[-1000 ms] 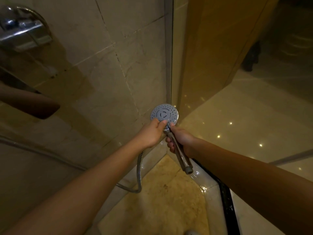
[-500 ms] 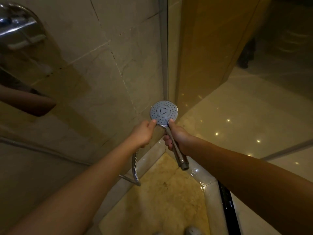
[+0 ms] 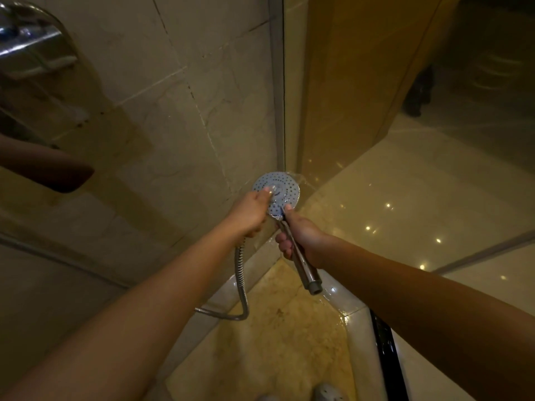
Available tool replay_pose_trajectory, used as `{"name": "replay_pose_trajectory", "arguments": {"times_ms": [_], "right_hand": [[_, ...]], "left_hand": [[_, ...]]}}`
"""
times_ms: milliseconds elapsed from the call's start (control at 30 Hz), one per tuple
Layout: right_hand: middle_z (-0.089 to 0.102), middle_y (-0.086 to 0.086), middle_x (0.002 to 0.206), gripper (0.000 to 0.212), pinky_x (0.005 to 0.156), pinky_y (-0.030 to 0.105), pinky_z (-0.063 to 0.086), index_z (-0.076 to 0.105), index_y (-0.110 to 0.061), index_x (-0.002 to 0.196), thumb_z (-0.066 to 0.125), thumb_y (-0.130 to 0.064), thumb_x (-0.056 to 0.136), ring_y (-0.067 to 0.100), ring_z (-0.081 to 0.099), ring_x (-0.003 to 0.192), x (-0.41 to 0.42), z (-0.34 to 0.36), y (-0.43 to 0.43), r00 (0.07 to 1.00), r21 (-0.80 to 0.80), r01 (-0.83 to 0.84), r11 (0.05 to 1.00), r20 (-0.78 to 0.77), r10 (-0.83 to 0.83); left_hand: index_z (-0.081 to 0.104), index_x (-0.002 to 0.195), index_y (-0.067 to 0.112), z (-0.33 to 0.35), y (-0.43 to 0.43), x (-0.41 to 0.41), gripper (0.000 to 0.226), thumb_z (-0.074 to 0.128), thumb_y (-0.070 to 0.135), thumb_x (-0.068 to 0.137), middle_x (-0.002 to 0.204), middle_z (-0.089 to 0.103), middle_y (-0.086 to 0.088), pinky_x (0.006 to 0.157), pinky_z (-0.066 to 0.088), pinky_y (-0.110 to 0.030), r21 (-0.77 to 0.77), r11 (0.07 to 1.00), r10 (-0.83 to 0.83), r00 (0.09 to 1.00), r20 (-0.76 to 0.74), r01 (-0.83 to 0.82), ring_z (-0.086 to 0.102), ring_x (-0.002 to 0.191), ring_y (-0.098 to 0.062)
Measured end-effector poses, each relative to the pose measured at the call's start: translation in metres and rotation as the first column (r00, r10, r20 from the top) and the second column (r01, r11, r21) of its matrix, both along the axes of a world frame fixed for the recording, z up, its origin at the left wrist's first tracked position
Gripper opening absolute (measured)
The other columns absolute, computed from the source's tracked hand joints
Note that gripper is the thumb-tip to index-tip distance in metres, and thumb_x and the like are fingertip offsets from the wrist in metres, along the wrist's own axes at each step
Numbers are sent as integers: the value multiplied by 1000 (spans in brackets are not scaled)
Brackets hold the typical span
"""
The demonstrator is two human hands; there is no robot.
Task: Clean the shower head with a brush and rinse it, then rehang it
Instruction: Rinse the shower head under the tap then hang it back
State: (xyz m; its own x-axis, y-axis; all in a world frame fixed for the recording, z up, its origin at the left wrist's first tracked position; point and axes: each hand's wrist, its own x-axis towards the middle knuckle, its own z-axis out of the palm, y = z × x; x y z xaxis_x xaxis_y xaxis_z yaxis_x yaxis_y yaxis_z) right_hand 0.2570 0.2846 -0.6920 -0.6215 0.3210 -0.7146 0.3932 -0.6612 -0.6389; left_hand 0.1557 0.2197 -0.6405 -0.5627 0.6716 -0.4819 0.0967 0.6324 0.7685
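I'm looking down at the shower floor [image 3: 260,357], yellowish marbled stone that is showing a dark speckled patch toward its far corner. A pale raised sill [image 3: 359,328] is running along its right edge and glistening wet, with a black strip [image 3: 388,357] lying along the sill's outer side. At the bottom edge a grey shoe toe [image 3: 327,393] is standing on the stone. Beyond the glass I'm seeing the glossy outer floor [image 3: 405,198] reflecting small spots of light [image 3: 367,228]. A dark object [image 3: 417,94], too dim to identify, is standing on it far back.
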Motion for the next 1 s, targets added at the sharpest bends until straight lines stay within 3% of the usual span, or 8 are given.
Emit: {"name": "replay_pose_trajectory", "arguments": {"times_ms": [267,567,867,1000], "right_hand": [[44,-3,47,51,34,14,33,47,-13,82,30,-59,96,8,38,32,5,0,12,999,-59,32,998,5,-31],[45,-3,46,51,35,16,34,47,-12,82,29,-58,97,8,38,32,6,-6,11,999,-44,36,998,1,-36],[45,-3,45,51,35,15,34,48,-14,81,31,-60,95,8,39,32,4,-6,11,999,-56,42,998,-1,-42],[44,-2,45,55,34,15,34,48,-14,80,29,-62,95,8,39,32,5,-7,9,997,-68,73,995,7,-73]], "left_hand": [[41,71,16,-13,-18,-11,43,25,45,99,55,36,0,32,19,-12,-56,979,203,973,107,-198,26,26,-4],[42,71,17,-9,-9,9,42,26,45,98,54,37,3,34,21,-13,-37,996,86,988,127,-82,28,34,-7],[43,79,16,-7,-7,21,33,31,38,99,60,39,1,40,25,-19,-72,997,-42,999,9,42,33,44,-12],[42,73,18,-8,-4,28,35,31,38,99,57,36,1,36,23,-15,-55,998,-10,997,79,14,30,41,-10]]}}
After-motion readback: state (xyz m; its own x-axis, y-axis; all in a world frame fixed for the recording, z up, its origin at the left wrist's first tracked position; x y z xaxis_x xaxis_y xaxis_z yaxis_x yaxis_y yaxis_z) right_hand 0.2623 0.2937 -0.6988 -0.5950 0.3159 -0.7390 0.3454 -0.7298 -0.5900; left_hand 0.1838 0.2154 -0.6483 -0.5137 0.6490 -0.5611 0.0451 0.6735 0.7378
